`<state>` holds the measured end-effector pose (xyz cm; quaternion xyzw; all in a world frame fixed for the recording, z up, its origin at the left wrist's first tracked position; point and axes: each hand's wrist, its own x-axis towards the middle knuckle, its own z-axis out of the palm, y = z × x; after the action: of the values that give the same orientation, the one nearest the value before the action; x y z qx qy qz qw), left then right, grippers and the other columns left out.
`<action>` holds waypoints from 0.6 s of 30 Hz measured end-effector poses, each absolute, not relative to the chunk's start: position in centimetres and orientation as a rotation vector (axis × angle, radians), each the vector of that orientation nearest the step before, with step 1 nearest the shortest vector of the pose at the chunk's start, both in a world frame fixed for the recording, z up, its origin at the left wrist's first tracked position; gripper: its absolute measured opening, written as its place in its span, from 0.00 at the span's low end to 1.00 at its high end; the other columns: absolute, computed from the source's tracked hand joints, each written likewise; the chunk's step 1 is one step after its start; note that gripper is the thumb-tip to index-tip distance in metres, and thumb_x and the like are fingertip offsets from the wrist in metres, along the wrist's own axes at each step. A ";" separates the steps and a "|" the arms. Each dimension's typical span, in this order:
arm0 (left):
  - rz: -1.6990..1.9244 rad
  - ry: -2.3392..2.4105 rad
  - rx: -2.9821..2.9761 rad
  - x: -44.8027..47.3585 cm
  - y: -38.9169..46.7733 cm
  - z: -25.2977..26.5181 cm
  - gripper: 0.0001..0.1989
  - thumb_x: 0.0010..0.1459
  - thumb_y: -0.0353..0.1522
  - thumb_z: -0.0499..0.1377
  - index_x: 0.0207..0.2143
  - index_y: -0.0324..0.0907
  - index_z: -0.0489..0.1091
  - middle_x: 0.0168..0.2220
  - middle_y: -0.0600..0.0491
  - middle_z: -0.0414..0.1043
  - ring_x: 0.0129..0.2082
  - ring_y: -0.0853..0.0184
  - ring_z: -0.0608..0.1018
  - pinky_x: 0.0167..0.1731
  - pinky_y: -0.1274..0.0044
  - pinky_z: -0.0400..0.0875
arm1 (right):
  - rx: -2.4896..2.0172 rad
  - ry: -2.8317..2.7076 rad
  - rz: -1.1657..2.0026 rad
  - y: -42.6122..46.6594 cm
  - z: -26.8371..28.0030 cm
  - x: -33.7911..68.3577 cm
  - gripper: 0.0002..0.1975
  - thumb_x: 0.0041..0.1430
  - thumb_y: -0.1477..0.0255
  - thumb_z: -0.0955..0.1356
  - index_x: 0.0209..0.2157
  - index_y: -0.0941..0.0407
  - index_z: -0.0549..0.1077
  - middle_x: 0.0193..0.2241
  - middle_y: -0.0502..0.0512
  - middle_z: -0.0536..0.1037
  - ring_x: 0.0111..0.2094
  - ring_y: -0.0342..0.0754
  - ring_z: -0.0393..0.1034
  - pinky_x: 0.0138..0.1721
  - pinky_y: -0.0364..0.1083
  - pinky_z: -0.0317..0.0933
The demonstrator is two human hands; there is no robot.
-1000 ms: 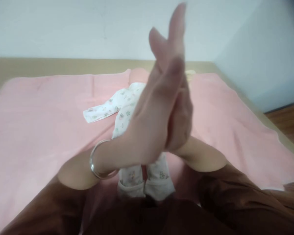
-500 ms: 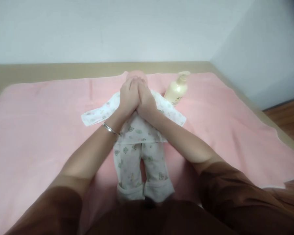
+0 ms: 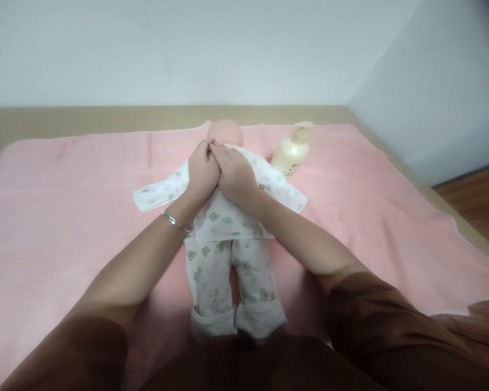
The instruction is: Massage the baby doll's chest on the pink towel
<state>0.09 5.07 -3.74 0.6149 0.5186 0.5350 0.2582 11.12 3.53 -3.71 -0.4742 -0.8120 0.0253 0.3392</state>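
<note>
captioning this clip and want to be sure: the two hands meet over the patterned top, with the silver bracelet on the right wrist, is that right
Not quite: the head view shows the silver bracelet on the left wrist, not the right. The left hand and right hand do meet over the patterned top.

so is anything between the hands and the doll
Only the printed shirt on the doll: the left hand and right hand appear to rest on its upper part. Nothing else visible is between; the bottle sits off to the right, clear.
</note>
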 end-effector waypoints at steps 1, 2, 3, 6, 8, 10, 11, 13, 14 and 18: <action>1.445 1.413 1.681 -0.1 5.0 -3.9 0.09 0.65 0.34 0.54 0.43 0.48 0.72 0.47 0.52 0.79 0.48 0.61 0.78 0.53 0.68 0.73 | -1.243 -2.136 0.042 3.5 -3.7 11.1 0.27 0.65 0.79 0.53 0.62 0.64 0.67 0.62 0.62 0.70 0.64 0.54 0.64 0.68 0.56 0.57; 1.441 1.417 1.696 -0.3 4.8 -4.1 0.09 0.64 0.33 0.53 0.43 0.48 0.72 0.46 0.52 0.79 0.47 0.61 0.78 0.52 0.68 0.73 | -1.251 -2.156 0.027 3.5 -3.7 11.0 0.27 0.64 0.79 0.54 0.61 0.64 0.68 0.62 0.62 0.70 0.64 0.54 0.64 0.68 0.55 0.56; 1.433 1.416 1.713 -0.5 4.6 -4.2 0.09 0.64 0.32 0.53 0.43 0.48 0.72 0.45 0.52 0.79 0.46 0.61 0.78 0.51 0.68 0.73 | -1.256 -2.174 0.020 3.5 -3.7 11.0 0.27 0.63 0.80 0.54 0.60 0.64 0.69 0.62 0.61 0.71 0.64 0.53 0.64 0.68 0.55 0.55; 1.398 1.422 1.767 -0.8 3.8 -4.4 0.11 0.63 0.30 0.52 0.43 0.47 0.73 0.45 0.52 0.79 0.46 0.60 0.78 0.51 0.68 0.73 | -1.254 -2.207 0.038 3.3 -3.4 11.0 0.26 0.63 0.80 0.56 0.58 0.60 0.73 0.61 0.59 0.73 0.64 0.52 0.65 0.68 0.56 0.54; 1.384 1.447 1.793 -1.0 3.4 -4.6 0.13 0.62 0.30 0.52 0.44 0.47 0.73 0.47 0.51 0.78 0.48 0.59 0.77 0.54 0.66 0.72 | -1.243 -2.213 0.046 3.2 -3.2 11.0 0.24 0.64 0.80 0.56 0.54 0.58 0.75 0.60 0.59 0.74 0.64 0.53 0.65 0.67 0.57 0.54; 1.372 1.458 1.828 -1.2 3.0 -4.8 0.15 0.62 0.30 0.51 0.47 0.47 0.73 0.49 0.50 0.78 0.49 0.58 0.76 0.56 0.64 0.70 | -1.242 -2.210 0.048 3.2 -3.1 11.0 0.23 0.64 0.79 0.57 0.51 0.58 0.77 0.58 0.59 0.75 0.63 0.53 0.66 0.67 0.56 0.55; 1.363 1.454 1.851 -1.2 2.9 -4.9 0.16 0.63 0.30 0.50 0.47 0.48 0.73 0.50 0.50 0.77 0.50 0.58 0.76 0.56 0.64 0.69 | -1.242 -2.207 0.050 3.2 -3.1 11.0 0.22 0.64 0.79 0.57 0.50 0.58 0.77 0.58 0.59 0.75 0.62 0.53 0.66 0.67 0.56 0.55; 1.337 1.434 1.895 -1.3 2.8 -5.1 0.17 0.63 0.30 0.49 0.49 0.49 0.73 0.51 0.50 0.77 0.50 0.59 0.76 0.57 0.64 0.69 | -1.238 -2.196 0.049 3.4 -3.1 11.0 0.21 0.64 0.79 0.57 0.49 0.58 0.77 0.56 0.60 0.76 0.61 0.52 0.67 0.66 0.55 0.56; 1.330 1.427 1.907 -1.4 2.7 -5.1 0.17 0.63 0.30 0.48 0.49 0.49 0.73 0.52 0.51 0.77 0.51 0.59 0.76 0.58 0.64 0.68 | -1.234 -2.193 0.044 3.4 -3.2 11.0 0.21 0.64 0.79 0.57 0.49 0.58 0.77 0.56 0.59 0.77 0.60 0.52 0.67 0.66 0.55 0.56; 1.351 1.405 1.889 -1.5 2.5 -5.1 0.18 0.64 0.30 0.48 0.51 0.47 0.72 0.54 0.50 0.76 0.54 0.60 0.75 0.61 0.65 0.67 | -1.264 -2.245 -0.005 2.6 -3.0 10.7 0.20 0.66 0.78 0.57 0.51 0.62 0.76 0.56 0.62 0.76 0.61 0.54 0.66 0.67 0.55 0.55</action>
<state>-1.50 2.45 -5.09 0.6801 0.5059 0.4864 0.2119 10.70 2.61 -2.97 -0.4710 -0.8369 -0.0020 0.2789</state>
